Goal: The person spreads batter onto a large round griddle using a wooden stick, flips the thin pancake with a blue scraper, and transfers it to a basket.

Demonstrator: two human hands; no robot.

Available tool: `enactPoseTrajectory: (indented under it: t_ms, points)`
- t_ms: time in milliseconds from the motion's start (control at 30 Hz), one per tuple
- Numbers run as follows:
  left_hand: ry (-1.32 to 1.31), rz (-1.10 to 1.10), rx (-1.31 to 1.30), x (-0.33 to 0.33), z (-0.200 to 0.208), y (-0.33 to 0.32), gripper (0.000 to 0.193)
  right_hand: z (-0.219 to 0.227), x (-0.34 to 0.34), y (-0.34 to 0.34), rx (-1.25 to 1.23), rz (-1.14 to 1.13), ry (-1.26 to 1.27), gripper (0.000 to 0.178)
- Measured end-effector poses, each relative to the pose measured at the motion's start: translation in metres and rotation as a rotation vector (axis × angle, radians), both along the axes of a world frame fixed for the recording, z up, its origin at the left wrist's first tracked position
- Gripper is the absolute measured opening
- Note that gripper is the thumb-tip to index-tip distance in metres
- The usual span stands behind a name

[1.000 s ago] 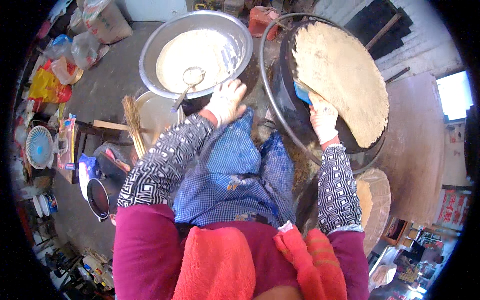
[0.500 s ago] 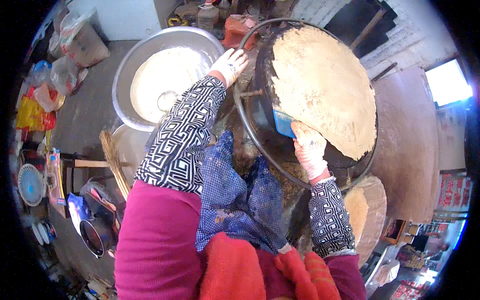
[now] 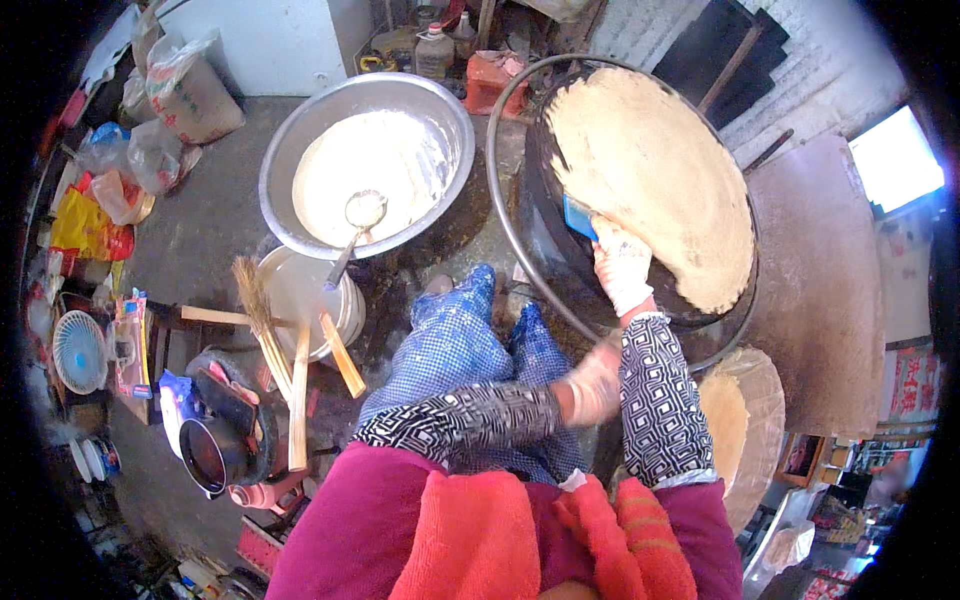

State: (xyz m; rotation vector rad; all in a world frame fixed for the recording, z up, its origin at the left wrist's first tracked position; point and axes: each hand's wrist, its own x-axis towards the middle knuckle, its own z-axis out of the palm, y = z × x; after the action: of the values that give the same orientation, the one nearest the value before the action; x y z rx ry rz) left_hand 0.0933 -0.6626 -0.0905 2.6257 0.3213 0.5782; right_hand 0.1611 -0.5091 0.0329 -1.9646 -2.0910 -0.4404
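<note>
My right hand [image 3: 622, 264], in a white glove, is closed on a blue scraper [image 3: 580, 216]. The scraper's blade rests at the near-left edge of a wide layer of beige batter [image 3: 650, 170]. That layer covers most of a round black griddle [image 3: 690, 306], whose dark surface shows along the near side. My left hand [image 3: 594, 384], also gloved, is beside my right forearm, below the griddle's metal ring [image 3: 492, 190]. Motion smears its fingers, so its grip cannot be made out.
Left of the griddle stands a metal basin [image 3: 268, 170] of pale batter with a ladle [image 3: 364, 210] in it. Nearer are a white bucket [image 3: 350, 310], a straw brush [image 3: 262, 320] and wooden sticks [image 3: 300, 400]. A thin round flatbread [image 3: 722, 420] lies at the near right.
My left hand has swung from between the basin and griddle back toward my right forearm. The basin's ladle now shows fully. My right hand keeps the scraper near the batter's left edge.
</note>
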Motion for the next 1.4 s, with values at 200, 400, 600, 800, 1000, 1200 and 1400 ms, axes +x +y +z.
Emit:
enactPoseTrajectory:
  t_ms: [200, 400, 600, 800, 1000, 1200, 1400]
  points:
    - [0.482, -0.294, 0.137, -0.117, 0.111, 0.046, 0.032, -0.018, 0.034, -0.008, 0.0, -0.082, -0.016, 0.027]
    - [0.728, 0.275, 0.025, -0.218, 0.097, 0.112, 0.065, -0.008, 0.015, 0.01, -0.192, -0.187, -0.02, 0.031]
    - [0.718, 0.377, 0.069, -0.214, 0.087, 0.104, 0.057, -0.008, 0.027, 0.011, -0.145, -0.166, -0.03, 0.028]
    - [0.771, 0.387, -0.005, -0.211, 0.085, 0.1, 0.053, -0.01, 0.025, 0.01, -0.085, -0.146, -0.001, 0.021]
    - [0.729, 0.392, 0.011, -0.224, 0.08, 0.096, 0.051, -0.013, 0.023, 0.014, -0.161, -0.208, -0.052, 0.018]
    - [0.419, 0.332, 0.114, -0.208, 0.07, 0.084, 0.05, 0.009, 0.051, -0.023, 0.068, -0.16, -0.012, 0.014]
    - [0.559, 0.446, 0.053, -0.27, 0.032, 0.045, 0.052, -0.039, -0.024, 0.005, -0.156, -0.124, 0.11, 0.025]
